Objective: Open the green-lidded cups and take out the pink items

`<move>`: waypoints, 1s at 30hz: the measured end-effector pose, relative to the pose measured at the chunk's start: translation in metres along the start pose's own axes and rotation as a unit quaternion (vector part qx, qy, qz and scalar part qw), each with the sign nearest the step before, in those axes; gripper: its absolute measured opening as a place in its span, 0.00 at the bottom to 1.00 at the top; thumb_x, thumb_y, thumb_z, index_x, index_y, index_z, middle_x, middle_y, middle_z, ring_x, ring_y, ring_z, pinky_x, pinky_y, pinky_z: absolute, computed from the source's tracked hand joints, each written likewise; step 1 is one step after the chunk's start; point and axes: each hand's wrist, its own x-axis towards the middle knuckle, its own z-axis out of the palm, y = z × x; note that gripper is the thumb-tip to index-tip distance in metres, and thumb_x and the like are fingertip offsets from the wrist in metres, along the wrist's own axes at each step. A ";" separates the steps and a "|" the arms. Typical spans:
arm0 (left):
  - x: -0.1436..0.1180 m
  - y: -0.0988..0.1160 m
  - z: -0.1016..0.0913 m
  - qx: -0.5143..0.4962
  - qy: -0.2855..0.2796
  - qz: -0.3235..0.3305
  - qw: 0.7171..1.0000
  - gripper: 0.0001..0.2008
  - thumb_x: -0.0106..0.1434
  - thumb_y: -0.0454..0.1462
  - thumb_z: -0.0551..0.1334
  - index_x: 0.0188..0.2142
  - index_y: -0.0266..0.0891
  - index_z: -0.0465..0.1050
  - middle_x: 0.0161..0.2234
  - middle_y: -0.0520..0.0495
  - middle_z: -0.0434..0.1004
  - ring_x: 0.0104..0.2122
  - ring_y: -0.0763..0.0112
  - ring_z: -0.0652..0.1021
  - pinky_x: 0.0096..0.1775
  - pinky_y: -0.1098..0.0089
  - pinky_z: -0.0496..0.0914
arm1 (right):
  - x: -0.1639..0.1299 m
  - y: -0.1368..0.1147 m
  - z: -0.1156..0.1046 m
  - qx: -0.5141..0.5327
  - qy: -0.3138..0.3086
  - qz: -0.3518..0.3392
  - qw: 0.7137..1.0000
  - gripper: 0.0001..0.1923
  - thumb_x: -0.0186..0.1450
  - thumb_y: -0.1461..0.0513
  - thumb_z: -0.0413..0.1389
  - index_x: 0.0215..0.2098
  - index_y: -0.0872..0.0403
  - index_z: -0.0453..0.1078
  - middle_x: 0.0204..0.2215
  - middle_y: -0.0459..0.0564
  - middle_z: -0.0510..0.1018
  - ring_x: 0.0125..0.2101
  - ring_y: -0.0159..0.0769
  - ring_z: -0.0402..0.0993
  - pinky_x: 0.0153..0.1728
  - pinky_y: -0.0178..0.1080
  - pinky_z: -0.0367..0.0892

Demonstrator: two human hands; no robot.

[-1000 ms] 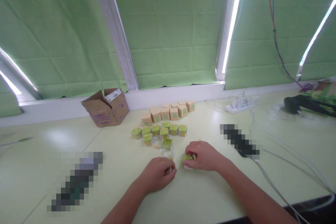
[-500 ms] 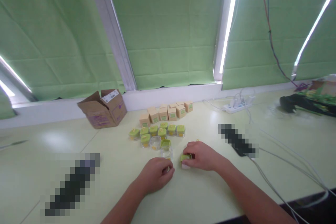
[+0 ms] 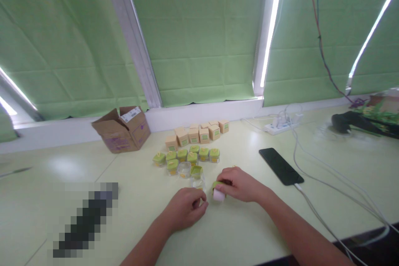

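My right hand grips a small jar with a green lid, tipped on its side on the pale table. My left hand rests just left of it, fingers curled; whether something small sits between them is hidden. Between the hands stands a clear jar with a loose green lid behind it. Further back are a row of green-lidded jars and a row of small tan boxes.
An open cardboard box lies at the back left. A black phone with a white cable sits to the right, a power strip behind it. Cables run across the right side. A pixelated dark object lies front left.
My right hand has tipped the green-lidded jar over, so its pale bottom faces my left hand. The left hand has shifted slightly. The view has drifted a little.
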 end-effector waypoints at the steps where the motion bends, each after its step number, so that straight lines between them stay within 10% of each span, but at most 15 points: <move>1: 0.000 0.000 0.000 -0.006 0.005 -0.005 1.000 0.04 0.58 0.35 0.58 0.27 0.39 0.66 0.19 0.58 0.58 0.21 0.77 0.62 0.27 0.74 0.54 | 0.000 -0.001 -0.001 0.020 0.002 0.003 1.000 0.14 0.66 0.56 0.52 0.29 0.55 0.71 0.25 0.46 0.74 0.28 0.30 0.68 0.33 0.33 0.60; 12: -0.004 -0.010 0.014 -0.101 0.060 0.011 0.993 0.29 0.56 0.34 0.63 0.56 0.45 0.56 0.35 0.53 0.69 0.26 0.76 0.69 0.29 0.74 0.64 | -0.001 0.002 0.014 0.343 -0.052 0.073 0.935 0.16 0.67 0.54 0.50 0.34 0.57 0.72 0.24 0.45 0.73 0.22 0.27 0.68 0.24 0.30 0.63; 30: -0.003 0.008 0.002 -0.112 0.033 0.032 0.993 0.26 0.55 0.35 0.63 0.54 0.44 0.65 0.36 0.48 0.73 0.30 0.71 0.70 0.33 0.72 0.66 | 0.003 -0.002 0.030 0.443 -0.042 0.115 0.888 0.16 0.64 0.50 0.54 0.37 0.55 0.65 0.22 0.42 0.72 0.19 0.26 0.68 0.21 0.30 0.64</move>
